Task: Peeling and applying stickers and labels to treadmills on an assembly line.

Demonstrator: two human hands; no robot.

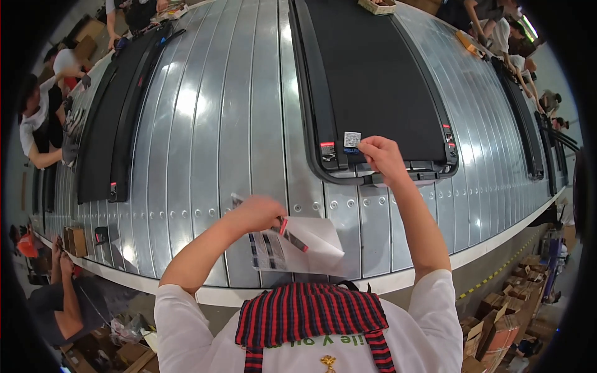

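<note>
In front of me on the slatted metal line lies a black treadmill (385, 81) with a dark belt and a curved tubular frame at its near end. My right hand (383, 155) pinches the edge of a small white printed label (352, 139) at the treadmill's near left corner. Whether the label is stuck down there, I cannot tell. Nearer to me, my left hand (258, 212) is closed on a white, partly glossy sheet of labels (317, 239). A black strip label with red ends (293, 238) shows below its fingers, over the sheet. Red-marked stickers sit on both near corners of the treadmill.
Another black treadmill (118, 118) lies on the line to the left, and more stand at the right (519, 118). A wicker basket (377, 6) rests on the far end of the middle one. Co-workers line both sides. Cardboard boxes (497, 336) are piled at lower right.
</note>
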